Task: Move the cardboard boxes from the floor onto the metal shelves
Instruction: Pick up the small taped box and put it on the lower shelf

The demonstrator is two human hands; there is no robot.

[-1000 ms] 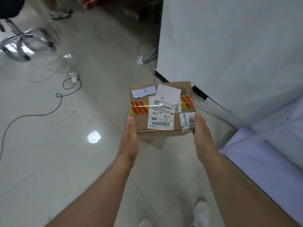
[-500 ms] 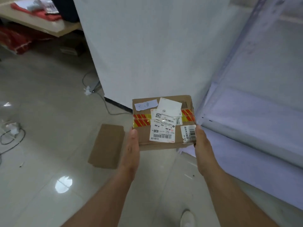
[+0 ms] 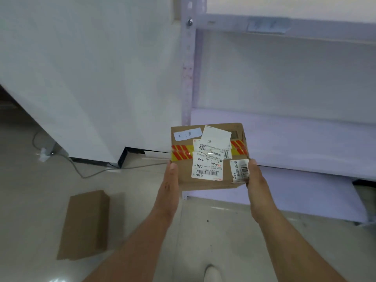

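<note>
I hold a small cardboard box (image 3: 183, 176) in the air between both hands; it carries white shipping labels and a band of red-and-yellow tape. My left hand (image 3: 169, 186) presses its left side and my right hand (image 3: 257, 186) presses its right side. Just beyond the box stands the white metal shelf unit (image 3: 295, 143), with a lower shelf board behind the box and an upper shelf rail at the top right. A second, plain cardboard box (image 3: 84, 224) lies flat on the floor at the lower left.
A white wall panel (image 3: 91, 68) fills the left and centre. A grey cable (image 3: 85, 174) runs along the floor at its base. The shelf's upright post (image 3: 188, 68) stands right behind the box. My shoe (image 3: 211, 273) shows at the bottom edge.
My view has swung right and up, from the floor with the chair and cables to the shelf unit. The box stays gripped between both hands and is now in front of the lower shelf.
</note>
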